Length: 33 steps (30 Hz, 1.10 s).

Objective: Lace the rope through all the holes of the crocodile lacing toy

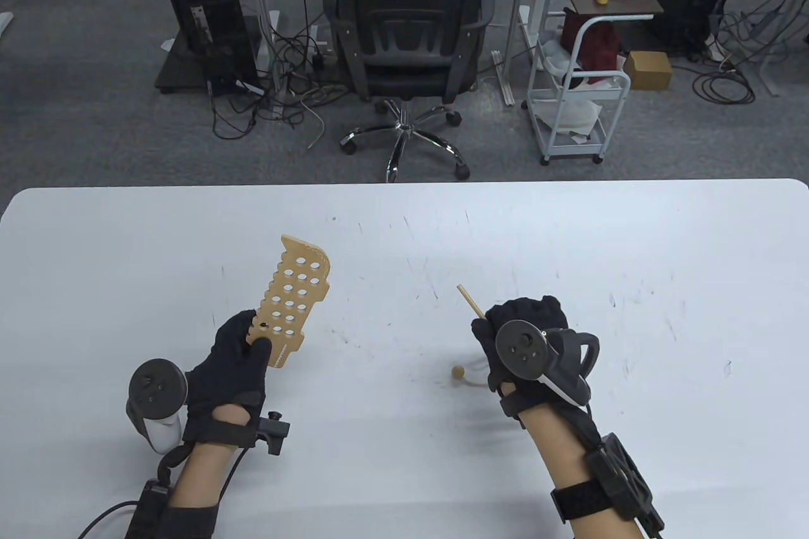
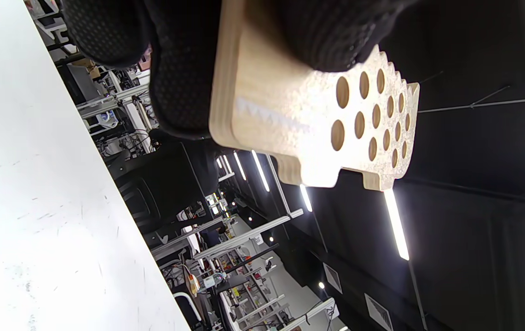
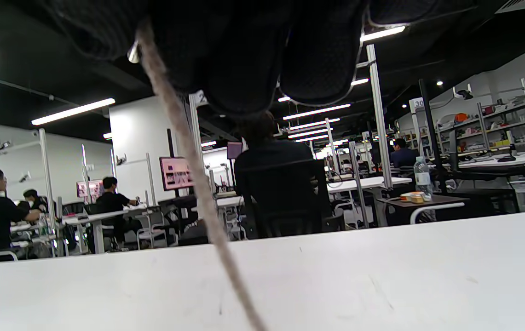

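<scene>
My left hand point(image 1: 243, 343) grips the head end of the wooden crocodile lacing toy point(image 1: 292, 305) and holds it lifted above the white table point(image 1: 569, 236), its rows of holes pointing away from me. In the left wrist view the crocodile toy point(image 2: 317, 119) shows its pale holed face under my gloved fingers point(image 2: 184, 73). My right hand point(image 1: 505, 327) pinches the rope's wooden needle point(image 1: 471, 302), whose tip points up and left. The rope point(image 3: 193, 174) hangs down from my fingers. Its wooden end bead point(image 1: 457, 371) lies on the table below the hand.
A black office chair point(image 1: 404, 40) stands beyond the table's far edge, with a white trolley point(image 1: 575, 103) to its right. Cables lie on the grey floor.
</scene>
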Available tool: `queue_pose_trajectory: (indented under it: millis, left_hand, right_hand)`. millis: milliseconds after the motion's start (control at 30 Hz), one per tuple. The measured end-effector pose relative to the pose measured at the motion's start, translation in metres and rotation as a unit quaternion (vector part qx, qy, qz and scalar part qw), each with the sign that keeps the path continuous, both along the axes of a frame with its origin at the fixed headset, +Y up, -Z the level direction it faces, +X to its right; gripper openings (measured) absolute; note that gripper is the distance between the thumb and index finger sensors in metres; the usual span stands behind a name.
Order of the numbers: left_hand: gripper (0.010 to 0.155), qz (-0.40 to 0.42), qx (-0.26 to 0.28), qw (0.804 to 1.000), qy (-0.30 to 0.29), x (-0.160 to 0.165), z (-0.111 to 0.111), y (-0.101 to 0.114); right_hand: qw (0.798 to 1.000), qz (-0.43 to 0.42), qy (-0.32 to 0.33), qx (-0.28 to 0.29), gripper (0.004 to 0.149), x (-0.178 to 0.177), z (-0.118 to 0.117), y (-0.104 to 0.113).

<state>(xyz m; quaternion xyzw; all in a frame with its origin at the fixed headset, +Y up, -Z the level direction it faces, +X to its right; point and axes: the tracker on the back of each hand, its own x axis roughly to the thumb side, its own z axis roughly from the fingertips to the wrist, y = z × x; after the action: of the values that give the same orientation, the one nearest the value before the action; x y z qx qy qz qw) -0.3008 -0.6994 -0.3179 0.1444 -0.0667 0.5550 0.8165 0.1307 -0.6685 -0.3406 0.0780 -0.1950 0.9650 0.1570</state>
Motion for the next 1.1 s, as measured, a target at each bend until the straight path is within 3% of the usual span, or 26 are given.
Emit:
queue_pose_trajectory:
  millis: [400, 533, 1100]
  left_hand:
    - [0.057, -0.031, -0.013, 0.999, -0.006, 0.01, 0.0, -0.006]
    - [0.057, -0.046, -0.016, 0.999, -0.003, 0.014, 0.001, -0.006]
    - [0.057, -0.092, -0.018, 0.996, -0.008, 0.025, 0.003, -0.009]
  right_hand:
    - [0.993, -0.064, 0.028, 0.099, 0.038, -0.004, 0.037, -0.01]
    - [0.993, -0.08, 0.033, 0.078, 0.038, -0.002, 0.039, -0.019]
    - [0.988, -0.119, 0.045, 0.084, 0.037, 0.003, 0.048, -0.016]
